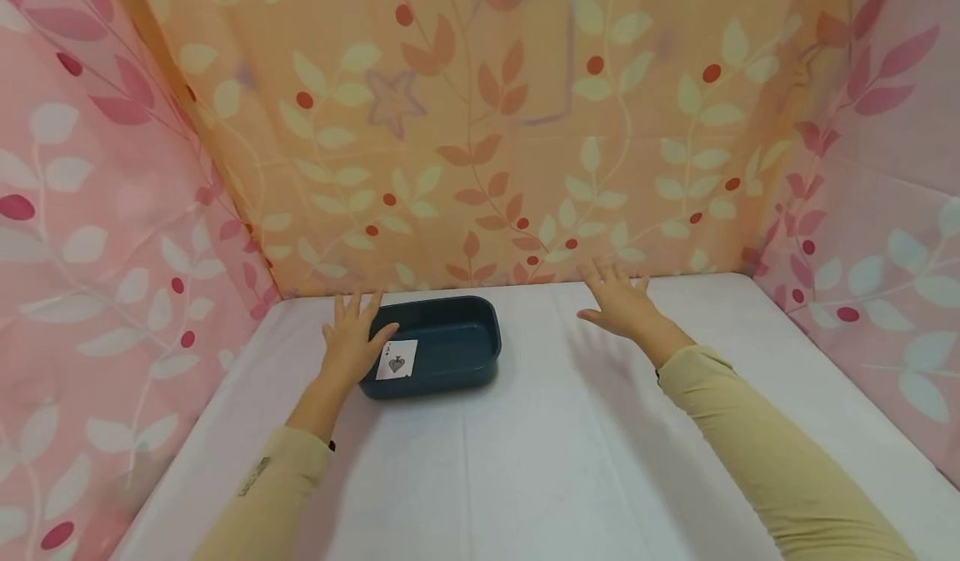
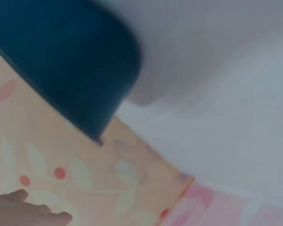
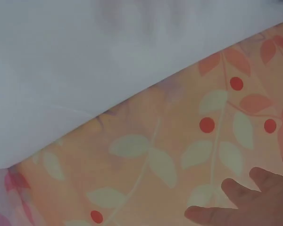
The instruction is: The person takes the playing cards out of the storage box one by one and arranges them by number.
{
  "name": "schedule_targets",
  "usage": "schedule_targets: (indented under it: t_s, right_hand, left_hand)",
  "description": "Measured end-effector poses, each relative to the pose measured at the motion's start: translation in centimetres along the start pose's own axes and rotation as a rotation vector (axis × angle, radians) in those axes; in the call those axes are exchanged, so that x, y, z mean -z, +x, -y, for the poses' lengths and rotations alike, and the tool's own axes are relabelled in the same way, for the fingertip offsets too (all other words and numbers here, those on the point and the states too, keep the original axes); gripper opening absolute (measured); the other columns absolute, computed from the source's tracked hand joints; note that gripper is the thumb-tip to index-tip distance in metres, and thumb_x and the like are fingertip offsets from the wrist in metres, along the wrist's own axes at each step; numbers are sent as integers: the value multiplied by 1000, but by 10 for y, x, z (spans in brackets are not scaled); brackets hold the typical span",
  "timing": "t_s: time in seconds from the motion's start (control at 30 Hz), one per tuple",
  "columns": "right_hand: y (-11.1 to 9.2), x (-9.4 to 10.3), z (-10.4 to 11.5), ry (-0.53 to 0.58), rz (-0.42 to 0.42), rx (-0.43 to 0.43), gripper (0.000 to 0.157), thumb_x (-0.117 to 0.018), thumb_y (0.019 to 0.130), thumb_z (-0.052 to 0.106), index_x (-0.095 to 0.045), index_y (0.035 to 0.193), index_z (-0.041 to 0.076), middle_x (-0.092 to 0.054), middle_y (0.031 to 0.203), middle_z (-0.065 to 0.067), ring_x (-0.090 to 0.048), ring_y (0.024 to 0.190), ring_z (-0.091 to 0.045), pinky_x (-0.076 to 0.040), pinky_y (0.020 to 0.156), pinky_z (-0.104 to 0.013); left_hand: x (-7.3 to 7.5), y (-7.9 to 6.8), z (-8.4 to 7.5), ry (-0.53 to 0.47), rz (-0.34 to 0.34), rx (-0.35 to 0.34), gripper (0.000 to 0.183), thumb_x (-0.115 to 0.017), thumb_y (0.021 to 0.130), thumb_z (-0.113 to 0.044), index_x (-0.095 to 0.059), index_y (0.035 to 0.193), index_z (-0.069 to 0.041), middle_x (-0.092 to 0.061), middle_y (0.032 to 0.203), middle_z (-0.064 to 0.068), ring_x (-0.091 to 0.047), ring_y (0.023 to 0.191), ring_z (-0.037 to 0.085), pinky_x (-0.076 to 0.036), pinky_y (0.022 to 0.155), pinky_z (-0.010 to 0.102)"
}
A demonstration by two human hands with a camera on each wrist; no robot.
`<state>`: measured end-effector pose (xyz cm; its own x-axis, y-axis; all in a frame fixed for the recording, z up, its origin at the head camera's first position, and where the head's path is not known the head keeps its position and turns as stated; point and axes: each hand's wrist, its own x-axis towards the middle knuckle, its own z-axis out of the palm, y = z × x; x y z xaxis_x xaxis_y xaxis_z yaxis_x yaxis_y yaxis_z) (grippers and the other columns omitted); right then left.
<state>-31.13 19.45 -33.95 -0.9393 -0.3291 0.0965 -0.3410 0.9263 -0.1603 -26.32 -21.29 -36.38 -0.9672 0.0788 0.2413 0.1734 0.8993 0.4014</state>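
Observation:
A dark blue rectangular tub [image 1: 450,382] stands on the white-covered table, left of the middle. Inside it, at its left end, lies a playing card [image 1: 396,360], an ace of spades face up. My left hand [image 1: 351,340] is spread at the tub's left end, overlapping its rim in the head view, fingers straight and nothing held. In the left wrist view the tub's outer wall [image 2: 85,61] shows above the fingertips. My right hand [image 1: 621,303] is raised right of the tub, fingers spread, holding nothing; its shadow falls on the cloth.
The table [image 1: 540,461] has a white cloth. A leaf-patterned orange curtain [image 1: 465,127] hangs along its back edge, with pink patterned curtains [image 1: 82,252] at the left and right sides.

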Motion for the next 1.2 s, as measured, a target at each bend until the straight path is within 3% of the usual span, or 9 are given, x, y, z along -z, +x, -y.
schedule_targets:
  t_s: [0.1,0.23,0.33,0.57,0.8,0.93,1.07,1.2]
  right_hand:
    - [2,-6,6,23,-44,14,78,-66,93,29,-23,152,2,-17,155,-28,-14,139,-53,-13,99,-80]
    - [4,-15,16,100,-94,32,77,-65,93,28,-22,152,2,-24,153,-28,-20,139,-48,-21,101,-76]
    - [7,-20,22,156,-136,53,76,-66,93,26,-24,152,1,-29,151,-27,-25,138,-46,-26,103,-71]
    - [12,-30,37,234,-225,85,72,-68,92,22,-30,149,-1,-36,147,-27,-33,134,-45,-30,106,-63]
    - [14,-40,51,343,-287,125,69,-68,91,17,-34,146,-6,-40,144,-28,-35,133,-46,-28,110,-59]
    - [17,-46,59,406,-303,127,67,-69,90,14,-37,145,-6,-41,145,-27,-34,135,-44,-27,111,-56]
    - [20,-52,67,447,-333,148,67,-70,89,12,-37,145,-5,-44,143,-27,-36,133,-44,-28,111,-55]
    - [24,-59,77,502,-379,187,66,-71,88,9,-39,144,-6,-49,136,-26,-48,120,-43,-38,104,-54]
  left_hand:
    - [-6,-5,6,-176,-34,45,68,-50,101,-33,-18,156,-7,-8,159,24,5,143,48,-3,105,76]
    - [-16,-12,15,-397,-91,136,68,-47,103,-29,-12,156,-7,-8,160,21,3,145,42,-3,113,64]
    - [-24,-14,21,-505,-132,220,68,-47,103,-26,-9,157,-8,-8,160,22,-1,146,39,-5,117,54]
    - [-36,-7,38,-625,-211,309,68,-50,101,-13,-11,156,-7,-20,157,21,-13,146,35,-10,118,46]
    - [-42,0,49,-886,-211,382,72,-48,100,-2,-4,156,-8,-15,157,24,-16,145,35,-14,117,39]
    - [-45,1,49,-927,-207,441,72,-45,100,2,-3,157,-12,-20,156,24,-19,145,33,-16,117,40]
    - [-47,2,49,-957,-224,452,72,-39,99,8,-1,156,-11,-23,154,25,-18,144,32,-16,117,40]
    - [-50,3,50,-992,-248,464,70,-34,98,11,-1,156,-10,-22,155,24,-17,145,31,-14,117,39]
